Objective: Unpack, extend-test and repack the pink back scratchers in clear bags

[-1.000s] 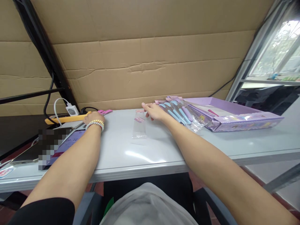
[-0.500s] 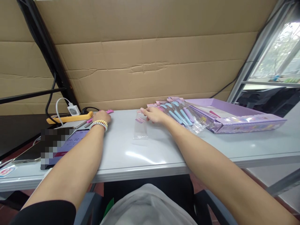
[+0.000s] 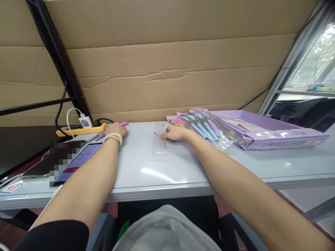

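At the table's back left, my left hand [image 3: 116, 129] rests over slim metal pieces with pink handles [image 3: 102, 133]. A pink end [image 3: 124, 123] shows just beyond its knuckles, and its fingertips are hidden. My right hand [image 3: 176, 133] is low over a clear flat plastic bag [image 3: 159, 149] with a pink printed top. Thumb and fingers come together at the edge of a small pink card [image 3: 157, 133] that lies on the bag. Just right of this hand is a fanned pile of clear bags holding blue and purple handled pieces [image 3: 201, 128].
An open purple box [image 3: 282, 137] stands on the right of the table [image 3: 146, 177]. On the left lie a phone with a lit screen [image 3: 81, 160], a dark device [image 3: 65, 153], a yellow power strip [image 3: 81, 130] and a white charger [image 3: 85, 121]. Cardboard [image 3: 167, 76] backs the table.
My right hand has drawn slightly back from the bag's top to the small pink card. My left hand stays over the pink handles. The whole view has shifted a little.
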Action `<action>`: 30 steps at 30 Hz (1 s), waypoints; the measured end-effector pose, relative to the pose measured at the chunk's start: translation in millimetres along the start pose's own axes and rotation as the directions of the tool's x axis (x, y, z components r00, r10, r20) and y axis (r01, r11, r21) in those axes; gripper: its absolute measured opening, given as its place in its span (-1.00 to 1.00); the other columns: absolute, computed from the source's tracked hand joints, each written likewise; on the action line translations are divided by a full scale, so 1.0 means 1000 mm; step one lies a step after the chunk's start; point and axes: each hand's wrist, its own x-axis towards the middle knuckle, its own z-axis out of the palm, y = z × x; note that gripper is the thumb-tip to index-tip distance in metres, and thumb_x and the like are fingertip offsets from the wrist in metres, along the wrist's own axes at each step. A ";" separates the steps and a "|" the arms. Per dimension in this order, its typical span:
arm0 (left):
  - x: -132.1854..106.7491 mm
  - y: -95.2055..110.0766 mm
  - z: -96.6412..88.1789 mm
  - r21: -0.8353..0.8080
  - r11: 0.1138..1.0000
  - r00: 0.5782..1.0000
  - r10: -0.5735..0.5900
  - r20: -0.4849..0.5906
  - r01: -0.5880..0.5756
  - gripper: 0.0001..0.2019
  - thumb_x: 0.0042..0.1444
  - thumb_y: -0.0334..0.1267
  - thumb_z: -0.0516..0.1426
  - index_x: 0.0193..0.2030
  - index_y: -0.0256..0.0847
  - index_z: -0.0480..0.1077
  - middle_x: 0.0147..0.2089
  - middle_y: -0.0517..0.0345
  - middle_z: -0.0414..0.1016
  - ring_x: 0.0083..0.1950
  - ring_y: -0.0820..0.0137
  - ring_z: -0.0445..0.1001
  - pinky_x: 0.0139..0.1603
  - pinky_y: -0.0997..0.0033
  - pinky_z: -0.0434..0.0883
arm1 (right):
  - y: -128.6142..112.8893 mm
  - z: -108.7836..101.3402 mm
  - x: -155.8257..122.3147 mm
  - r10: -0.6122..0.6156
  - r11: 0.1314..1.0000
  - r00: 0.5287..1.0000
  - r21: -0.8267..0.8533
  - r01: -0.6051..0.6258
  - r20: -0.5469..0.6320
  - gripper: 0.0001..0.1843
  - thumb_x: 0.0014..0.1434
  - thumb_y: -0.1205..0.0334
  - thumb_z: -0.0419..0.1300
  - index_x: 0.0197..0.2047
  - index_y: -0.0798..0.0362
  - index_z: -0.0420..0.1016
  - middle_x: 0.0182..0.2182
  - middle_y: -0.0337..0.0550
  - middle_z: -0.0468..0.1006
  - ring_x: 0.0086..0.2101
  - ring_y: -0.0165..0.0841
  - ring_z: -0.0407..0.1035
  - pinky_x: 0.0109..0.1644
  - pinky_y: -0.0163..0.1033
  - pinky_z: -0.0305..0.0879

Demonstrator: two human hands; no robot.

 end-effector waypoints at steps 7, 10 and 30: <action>-0.015 0.017 -0.012 0.014 0.998 0.998 0.064 -0.005 -0.064 -0.56 -0.01 -0.24 0.01 -0.03 -0.43 0.43 0.01 -0.32 0.44 0.04 -0.01 0.40 -0.07 0.17 0.34 | -0.005 0.000 0.000 0.082 0.996 0.994 -0.044 -0.079 0.065 -0.10 -0.03 -0.42 0.00 0.14 0.12 0.36 0.14 0.08 0.32 0.03 -0.07 0.30 0.00 -0.14 0.23; -0.022 0.028 -0.014 0.009 0.980 0.980 0.198 0.035 -0.198 -0.59 0.01 -0.20 0.01 -0.08 -0.37 0.46 -0.02 -0.28 0.46 0.02 0.01 0.42 -0.07 0.17 0.35 | -0.004 -0.002 0.006 0.104 0.994 0.986 -0.030 -0.101 0.128 -0.04 -0.08 -0.49 -0.04 0.12 0.10 0.38 0.07 0.08 0.39 -0.06 -0.08 0.37 -0.04 -0.12 0.26; -0.062 0.074 -0.002 -0.119 0.615 0.567 0.773 0.284 -0.780 -0.44 0.17 0.04 -0.18 0.12 -0.24 0.32 0.20 -0.09 0.30 0.19 0.10 0.24 0.16 0.15 0.19 | 0.008 0.004 -0.014 -0.136 0.990 0.990 -0.024 0.136 -0.019 -0.55 0.02 -0.20 0.13 -0.30 0.05 0.38 -0.30 -0.16 0.51 -0.29 -0.33 0.36 -0.34 -0.34 0.16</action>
